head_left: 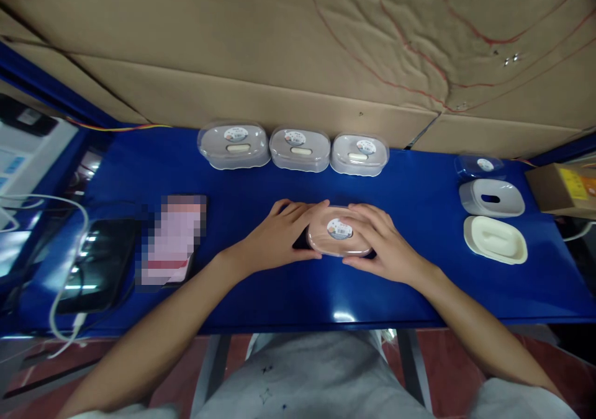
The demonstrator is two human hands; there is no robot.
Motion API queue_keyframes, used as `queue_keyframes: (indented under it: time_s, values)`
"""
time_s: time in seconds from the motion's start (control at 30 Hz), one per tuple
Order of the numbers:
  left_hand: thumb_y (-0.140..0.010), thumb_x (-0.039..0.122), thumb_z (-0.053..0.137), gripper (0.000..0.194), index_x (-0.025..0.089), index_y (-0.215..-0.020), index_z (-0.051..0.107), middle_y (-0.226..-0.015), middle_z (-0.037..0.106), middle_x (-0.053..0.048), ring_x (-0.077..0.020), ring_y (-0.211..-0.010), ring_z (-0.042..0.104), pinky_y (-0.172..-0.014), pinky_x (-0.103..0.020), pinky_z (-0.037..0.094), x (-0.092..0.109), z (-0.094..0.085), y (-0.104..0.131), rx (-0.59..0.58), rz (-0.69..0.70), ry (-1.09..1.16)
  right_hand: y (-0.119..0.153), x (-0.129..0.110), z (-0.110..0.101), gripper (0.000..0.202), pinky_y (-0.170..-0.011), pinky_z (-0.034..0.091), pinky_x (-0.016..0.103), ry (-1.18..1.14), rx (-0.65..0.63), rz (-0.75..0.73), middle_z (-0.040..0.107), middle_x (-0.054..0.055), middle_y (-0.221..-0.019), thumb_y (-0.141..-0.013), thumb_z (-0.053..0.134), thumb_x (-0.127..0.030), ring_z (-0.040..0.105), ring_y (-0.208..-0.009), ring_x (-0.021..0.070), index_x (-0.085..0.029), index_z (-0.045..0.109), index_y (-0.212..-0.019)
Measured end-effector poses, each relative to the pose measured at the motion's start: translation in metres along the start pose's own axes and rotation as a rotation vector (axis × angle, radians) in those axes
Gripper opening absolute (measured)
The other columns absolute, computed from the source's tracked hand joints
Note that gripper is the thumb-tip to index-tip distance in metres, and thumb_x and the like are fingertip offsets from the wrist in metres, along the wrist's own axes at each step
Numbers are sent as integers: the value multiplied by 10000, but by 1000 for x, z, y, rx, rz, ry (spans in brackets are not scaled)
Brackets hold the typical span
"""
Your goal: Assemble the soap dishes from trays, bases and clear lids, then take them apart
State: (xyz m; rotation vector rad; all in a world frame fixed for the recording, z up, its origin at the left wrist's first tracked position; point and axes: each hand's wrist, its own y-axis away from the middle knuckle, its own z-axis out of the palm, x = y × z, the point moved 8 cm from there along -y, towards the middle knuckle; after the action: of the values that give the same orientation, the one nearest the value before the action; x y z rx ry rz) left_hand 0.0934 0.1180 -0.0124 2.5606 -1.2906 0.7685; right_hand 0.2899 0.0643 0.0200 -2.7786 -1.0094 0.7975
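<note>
An oval pink box with a clear lid (319, 236) and a round printed label sits in front of me on the blue table. My left hand (284, 233) grips its left end, thumb at the near edge and fingers at the far edge. Around the right end curls my right hand (384, 242), with a finger reaching over the label. Both hands are closed on the box, and its two ends are partly hidden by them.
Three clear-lidded oval boxes (300, 155) line the back. To the right are a clear lid (465, 167), a white oval shell with a slot (507, 198), a cream oval tray (519, 248) and a cardboard box (549, 189). A phone (174, 239), dark tablet (100, 264) and white cable (84, 220) lie left.
</note>
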Motion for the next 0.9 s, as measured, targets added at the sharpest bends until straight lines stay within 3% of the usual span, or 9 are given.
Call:
queue_keyframes:
  time_s: [0.3, 0.67, 0.8, 0.9]
  values:
    - [-999, 633, 804, 1036, 274, -1779, 224, -1681, 573, -148, -377, -1483, 569, -1251, -518, 329, 4, -1, -1, -12, 21, -39, 3, -1, -7, 772, -1203, 493, 653, 29, 42, -53, 552, 179, -1625, -1014, 780, -524, 528, -1521, 407, -328, 423, -1669]
    - [-1004, 656, 786, 1097, 274, -1801, 138, -1692, 553, -171, -387, -1499, 563, -1248, -518, 354, 1, -2, 2, 9, 43, -49, 0, 0, 2, 752, -1232, 473, 672, 17, 39, -35, 524, 182, -1636, -1025, 764, -491, 489, -1553, 413, -323, 409, -1667]
    - [-1033, 638, 755, 1118, 273, -1809, 38, -1696, 536, -202, -399, -1492, 570, -1241, -548, 358, 4, -1, 1, 28, 60, -99, 1, 11, -10, 699, -1236, 479, 643, -10, -57, 38, 523, 164, -1664, -1019, 765, -493, 494, -1571, 400, -331, 457, -1626]
    - [-1074, 633, 692, 1040, 265, -1807, 52, -1694, 532, -211, -395, -1499, 565, -1232, -546, 368, 7, -1, 0, 26, 74, -124, 14, 31, -32, 662, -1263, 446, 639, -19, -111, 159, 500, 151, -1692, -1026, 748, -484, 470, -1605, 385, -339, 465, -1607]
